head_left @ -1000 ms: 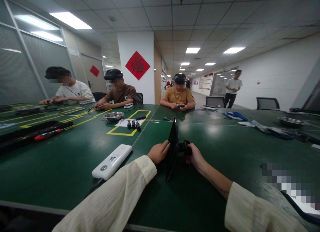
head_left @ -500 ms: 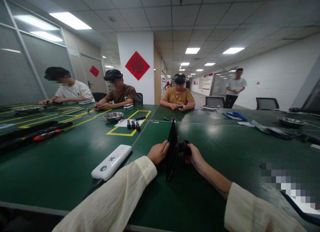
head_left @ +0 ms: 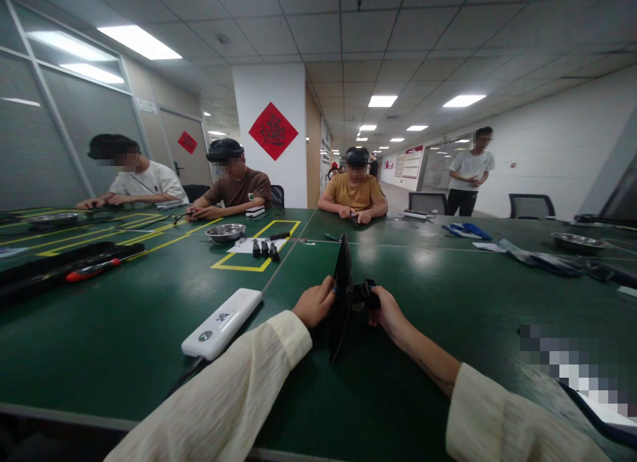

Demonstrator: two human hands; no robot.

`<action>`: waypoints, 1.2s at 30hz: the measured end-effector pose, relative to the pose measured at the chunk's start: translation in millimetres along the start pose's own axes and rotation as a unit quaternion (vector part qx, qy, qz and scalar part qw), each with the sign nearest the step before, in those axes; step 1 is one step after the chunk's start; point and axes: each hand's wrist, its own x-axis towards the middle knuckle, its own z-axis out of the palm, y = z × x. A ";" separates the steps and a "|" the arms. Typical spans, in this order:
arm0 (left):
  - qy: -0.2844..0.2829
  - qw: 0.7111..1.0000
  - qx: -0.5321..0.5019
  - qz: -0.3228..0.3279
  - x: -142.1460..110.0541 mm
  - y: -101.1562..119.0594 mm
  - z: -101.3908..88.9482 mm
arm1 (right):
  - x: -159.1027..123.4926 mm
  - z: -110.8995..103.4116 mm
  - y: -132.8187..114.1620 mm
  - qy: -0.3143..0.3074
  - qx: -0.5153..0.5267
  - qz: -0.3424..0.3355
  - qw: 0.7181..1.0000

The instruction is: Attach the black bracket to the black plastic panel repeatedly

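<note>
A thin black panel (head_left: 340, 316) stands nearly on edge in front of me, above the green table (head_left: 398, 409). My left hand (head_left: 314, 303) is closed on its left side, the thumb pressed on the face and the other fingers partly hidden. A chunky black bracket (head_left: 362, 293) sticks out from the panel's right side. Around the bracket's outer end my right hand (head_left: 385, 310) is closed, most of its fingertips out of sight. Left of my left hand lies a white power bank (head_left: 222, 324) marked 26, with a dark cable at its near end.
Several small black parts (head_left: 265, 250) sit beside white paper in a yellow taped frame, near a metal bowl (head_left: 225, 233). A red-handled tool (head_left: 92, 270) lies at left. Blue gloves (head_left: 466, 231) and grey cloth (head_left: 540, 259) lie right. Co-workers sit opposite; another person stands behind.
My hands, the panel and the bracket have barely moved. Across the table, the seated person's hands have shifted slightly, and the standing person has turned and moved a little.
</note>
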 end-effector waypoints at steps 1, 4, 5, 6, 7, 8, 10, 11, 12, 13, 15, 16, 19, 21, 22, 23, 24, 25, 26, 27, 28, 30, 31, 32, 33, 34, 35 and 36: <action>0.001 1.000 0.002 0.003 0.3 -0.8 0.7 | -0.3 0.0 -0.2 0.002 0.000 0.002 1.000; 0.005 1.000 0.020 0.009 1.0 -1.6 2.1 | -1.0 0.5 -1.1 0.004 0.000 0.002 1.000; 0.005 0.999 0.030 0.010 1.1 -1.2 2.1 | -1.1 0.7 -1.4 0.003 -0.001 0.002 1.000; 0.005 0.999 0.042 0.010 1.0 -0.4 1.8 | -1.2 0.9 -1.6 0.002 -0.002 0.001 1.000; 0.004 0.998 0.054 0.009 0.8 0.6 1.1 | -1.2 1.0 -1.8 0.002 -0.001 0.001 1.000; 0.003 0.998 0.065 0.008 0.6 1.8 0.1 | -1.2 1.0 -1.9 0.000 -0.001 0.001 1.000; -0.001 0.997 0.080 0.006 0.1 4.4 -2.5 | -1.0 0.7 -1.8 -0.002 -0.002 0.004 1.000; -0.003 0.997 0.083 0.005 -0.2 5.5 -4.0 | -0.8 0.4 -1.6 -0.003 -0.001 0.003 1.000; -0.004 0.996 0.084 0.003 -0.3 6.4 -5.3 | -0.6 0.1 -1.2 -0.003 -0.001 0.001 1.000; -0.008 0.996 0.084 0.002 -0.5 7.1 -6.5 | -0.3 -0.3 -0.7 -0.003 -0.001 -0.001 1.000; -0.013 0.997 0.080 0.005 -0.8 7.8 -8.1 | 0.1 -0.7 0.3 -0.004 0.000 -0.003 1.000; -0.015 0.997 0.078 0.007 -1.1 7.8 -8.6 | 0.2 -0.7 0.6 -0.006 0.001 -0.004 1.000; -0.011 0.997 0.080 0.013 -1.7 7.6 -9.0 | -0.3 0.1 -0.1 -0.006 -0.004 -0.001 1.000; -0.011 0.996 0.088 0.013 -1.7 7.7 -9.2 | -1.4 1.2 -1.9 -0.004 -0.005 -0.001 1.000; -0.012 0.996 0.090 0.014 -1.5 7.9 -9.3 | -2.0 1.8 -3.1 -0.003 -0.005 -0.001 1.000; -0.013 0.996 0.090 0.015 -1.3 8.2 -9.6 | -2.6 2.4 -4.2 -0.002 -0.004 0.000 1.000; -0.013 0.996 0.088 0.015 -1.0 8.5 -9.9 | -3.1 2.8 -5.2 -0.002 -0.003 0.001 1.000; -0.013 0.996 0.085 0.014 -0.7 8.9 -10.2 | -3.4 3.1 -5.9 -0.001 -0.003 0.004 1.000; -0.014 0.996 0.082 0.012 -0.4 9.2 -10.5 | -3.4 3.2 -6.2 0.000 -0.004 0.007 1.000; -0.016 0.997 0.080 0.009 -0.3 9.6 -10.7 | -3.2 3.1 -6.2 0.000 -0.004 0.010 1.000; -0.018 0.997 0.080 0.006 -0.2 9.9 -10.7 | -2.6 2.8 -5.7 0.000 -0.005 0.011 1.000; -0.022 0.996 0.082 -0.002 -0.5 10.5 -10.4 | -1.1 1.7 -3.7 -0.001 -0.004 0.008 1.000; -0.019 0.996 0.082 -0.008 -0.8 10.9 -10.1 | -0.2 1.0 -2.5 -0.003 -0.003 0.004 1.000; -0.014 0.996 0.083 -0.016 -1.2 11.5 -9.8 | 0.6 0.4 -1.2 -0.005 -0.003 -0.001 1.000; -0.009 0.996 0.085 -0.024 -1.6 12.1 -9.6 | 1.3 -0.1 0.0 -0.006 -0.003 -0.005 1.000; -0.006 0.996 0.087 -0.031 -1.9 12.8 -9.6 | 1.7 -0.5 0.9 -0.008 -0.005 -0.010 1.000; -0.006 0.995 0.089 -0.035 -2.2 13.4 -9.8 | 1.8 -0.7 1.5 -0.009 -0.006 -0.013 1.000; -0.009 0.995 0.092 -0.036 -2.3 13.9 -10.0 | 1.7 -0.9 1.8 -0.011 -0.008 -0.017 1.000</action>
